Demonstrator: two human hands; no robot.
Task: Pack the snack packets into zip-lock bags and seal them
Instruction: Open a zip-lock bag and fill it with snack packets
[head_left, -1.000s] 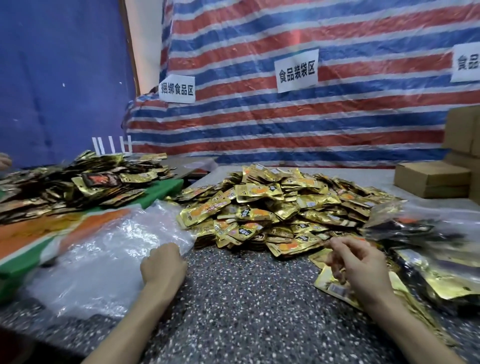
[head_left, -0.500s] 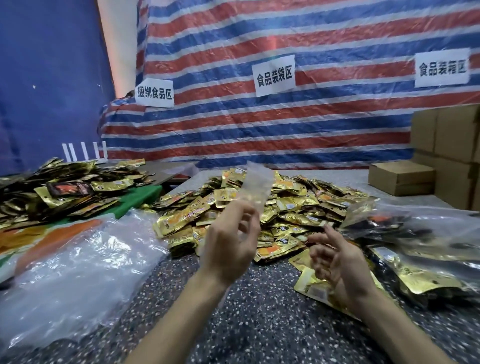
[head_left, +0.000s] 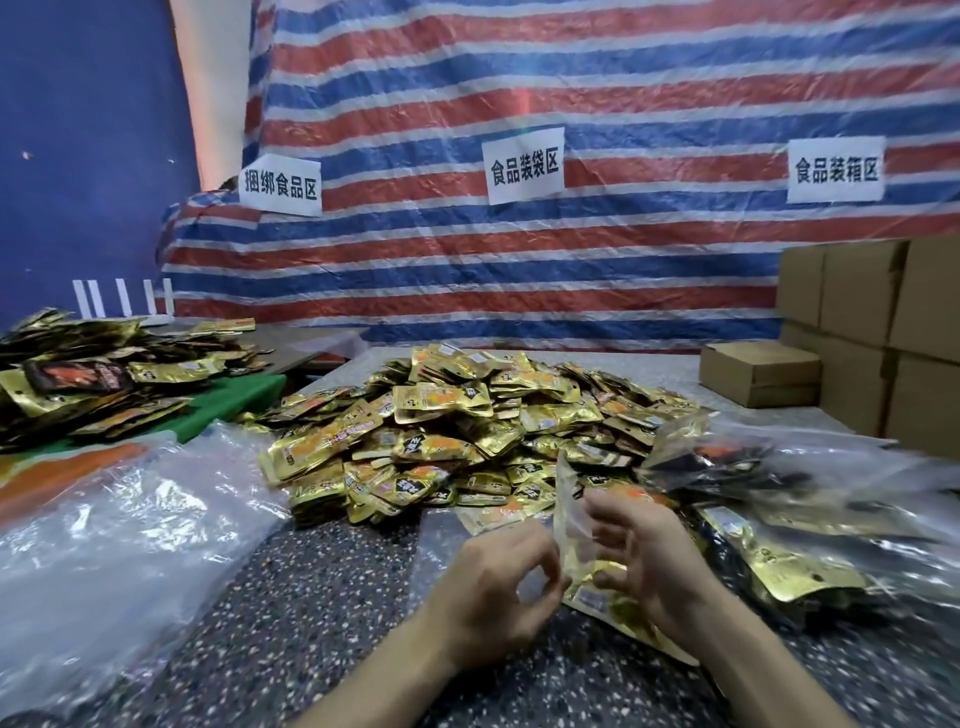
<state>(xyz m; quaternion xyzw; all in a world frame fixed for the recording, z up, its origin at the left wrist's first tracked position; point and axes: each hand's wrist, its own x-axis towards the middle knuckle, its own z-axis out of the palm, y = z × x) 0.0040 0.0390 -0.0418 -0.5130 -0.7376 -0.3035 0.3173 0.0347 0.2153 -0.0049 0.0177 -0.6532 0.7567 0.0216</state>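
A clear bag (head_left: 570, 512) is held upright between the two hands, low over the speckled surface (head_left: 311, 623) and near its front edge. The bag's lower left edge is pinched by the left hand (head_left: 493, 587), whose fingers are curled in toward the thumb. Its right side is gripped by the right hand (head_left: 649, 561), whose fingers are curled round it. A gold packet (head_left: 597, 603) lies flat on the surface just under the right hand; whether it is touched by the fingers cannot be told. Just beyond the hands, a large pile (head_left: 467, 431) of gold packets is heaped on the middle of the surface. To the right of the hands, filled bags (head_left: 779, 493) with gold and dark packets inside are stacked, blurred in part. At the left, a heap of clear plastic (head_left: 130, 519) is spread over the surface. Behind it, a second pile of darker packets (head_left: 104, 374) is carried on a green board (head_left: 244, 400). A low cardboard box (head_left: 758, 371) is set at the far right of the surface, with taller boxes (head_left: 883, 322) stacked beside it. The back is closed off by a red, white and blue striped tarp (head_left: 519, 270), on which three white signs (head_left: 524, 163) with printed characters are fixed.
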